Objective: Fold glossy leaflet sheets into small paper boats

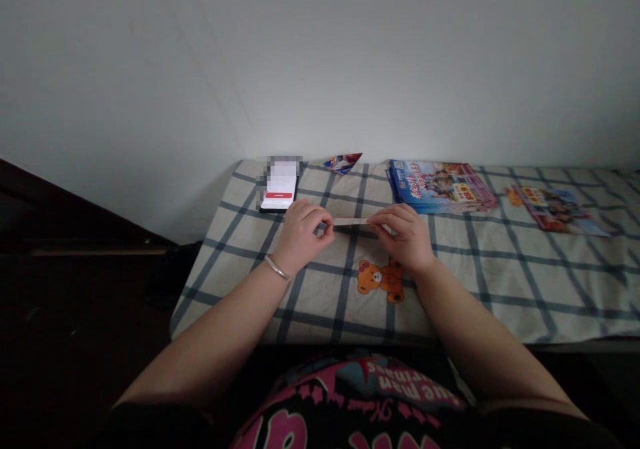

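– What is held?
– A pale paper strip [351, 221] is pinched at its 2 ends by the left hand [304, 232] and right hand [404, 237], over a checked cloth [320, 295].
– What is placed nearby?
– A lit phone [283, 181] beyond the left hand, a leaflet stack [440, 187] beyond the right.

A long worktop [575, 289] stands along the wall, covered by a cream cloth [320, 302] with blue-grey checks and printed brown bears [371, 277]. From left to right along its far side lie a black rectangular phone [279, 189] with a lit white screen, a small pointed piece of red-and-blue printed paper [343, 163], an overlapping stack of blue-and-pink printed paper sheets [435, 189] and a separate multicoloured printed sheet [560, 210].
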Tool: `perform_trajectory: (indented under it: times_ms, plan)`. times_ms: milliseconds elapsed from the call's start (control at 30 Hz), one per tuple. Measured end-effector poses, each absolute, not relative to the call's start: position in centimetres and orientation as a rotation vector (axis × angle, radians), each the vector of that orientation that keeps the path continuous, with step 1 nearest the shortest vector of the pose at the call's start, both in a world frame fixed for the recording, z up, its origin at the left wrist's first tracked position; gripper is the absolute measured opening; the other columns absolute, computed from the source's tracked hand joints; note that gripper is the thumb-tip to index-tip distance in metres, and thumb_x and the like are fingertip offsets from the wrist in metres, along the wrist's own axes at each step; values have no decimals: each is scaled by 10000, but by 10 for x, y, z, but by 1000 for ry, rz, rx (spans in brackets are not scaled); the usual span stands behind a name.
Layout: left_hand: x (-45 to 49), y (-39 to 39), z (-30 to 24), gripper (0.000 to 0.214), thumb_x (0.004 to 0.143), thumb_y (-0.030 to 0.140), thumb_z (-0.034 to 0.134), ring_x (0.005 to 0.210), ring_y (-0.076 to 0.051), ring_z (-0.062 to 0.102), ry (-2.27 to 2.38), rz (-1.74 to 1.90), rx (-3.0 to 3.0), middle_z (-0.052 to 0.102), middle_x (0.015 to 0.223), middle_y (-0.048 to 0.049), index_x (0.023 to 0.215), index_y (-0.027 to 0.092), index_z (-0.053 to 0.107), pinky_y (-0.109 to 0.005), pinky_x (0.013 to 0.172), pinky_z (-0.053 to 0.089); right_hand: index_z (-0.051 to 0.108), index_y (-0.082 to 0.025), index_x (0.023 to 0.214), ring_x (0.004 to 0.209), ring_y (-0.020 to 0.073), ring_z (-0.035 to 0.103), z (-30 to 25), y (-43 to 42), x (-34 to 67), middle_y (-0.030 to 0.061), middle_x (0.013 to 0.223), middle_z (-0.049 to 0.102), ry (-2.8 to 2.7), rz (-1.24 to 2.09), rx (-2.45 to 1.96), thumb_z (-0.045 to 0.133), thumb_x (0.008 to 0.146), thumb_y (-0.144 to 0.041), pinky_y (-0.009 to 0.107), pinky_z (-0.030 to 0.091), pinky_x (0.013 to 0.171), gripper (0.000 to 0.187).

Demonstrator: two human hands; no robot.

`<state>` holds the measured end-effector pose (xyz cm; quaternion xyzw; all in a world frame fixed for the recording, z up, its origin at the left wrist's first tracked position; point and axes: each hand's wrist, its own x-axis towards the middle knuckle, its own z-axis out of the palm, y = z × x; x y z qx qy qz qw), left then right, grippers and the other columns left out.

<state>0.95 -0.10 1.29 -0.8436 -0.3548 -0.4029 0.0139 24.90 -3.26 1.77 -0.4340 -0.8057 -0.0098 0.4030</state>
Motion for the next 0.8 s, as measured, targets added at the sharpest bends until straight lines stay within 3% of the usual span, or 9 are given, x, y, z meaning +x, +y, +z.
perform_trajectory:
  times_ms: [267, 367, 467, 667, 800]
  plan:
    - [1, 5, 6, 130, 773, 67, 544, 760, -154, 572, -1343, -1401, -2698, 582, 776, 4, 798, 194, 548, -285, 730, 468, 698, -236, 880, 831, 192, 650, 12, -24, 265, 39, 865, 715, -1930, -42, -1091, 621, 890, -191, 354, 523, 762, 90]
    - [1, 6, 4, 77, 896, 170, 503, 811, -160, 588, -1439, -1319, -2788, 605, 832, -15, 871, 187, 574, -297, 782, 483, 711, -237, 893, 833, 193, 647, 10, -22, 264, 47, 881, 715, -1969, 0, -1102, 622, 893, -207, 358, 523, 762, 94]
    - [4, 5, 4, 169, 967, 262, 451, 919, -188, 603, -1449, -1189, -2866, 641, 931, -50, 961, 176, 595, -347, 874, 486, 724, -244, 901, 855, 199, 641, 7, -21, 259, 53, 921, 717, -2049, 67, -1090, 630, 893, -233, 373, 524, 782, 95]
    - [7, 2, 3, 232, 952, 300, 519, 1103, -239, 558, -1425, -959, -2871, 645, 1123, -87, 1116, 155, 593, -412, 1005, 443, 757, -277, 913, 975, 225, 619, 2, -18, 260, 52, 1044, 712, -2207, 87, -1105, 645, 890, -243, 412, 526, 864, 120]
    - [9, -2, 3, 439, 869, 362, 658, 1182, -269, 509, -1372, -760, -2878, 600, 1243, -101, 1239, 152, 550, -439, 1061, 402, 770, -255, 922, 1033, 250, 603, -1, -16, 262, 62, 1106, 705, -2331, 80, -1168, 663, 874, -235, 430, 521, 901, 119]
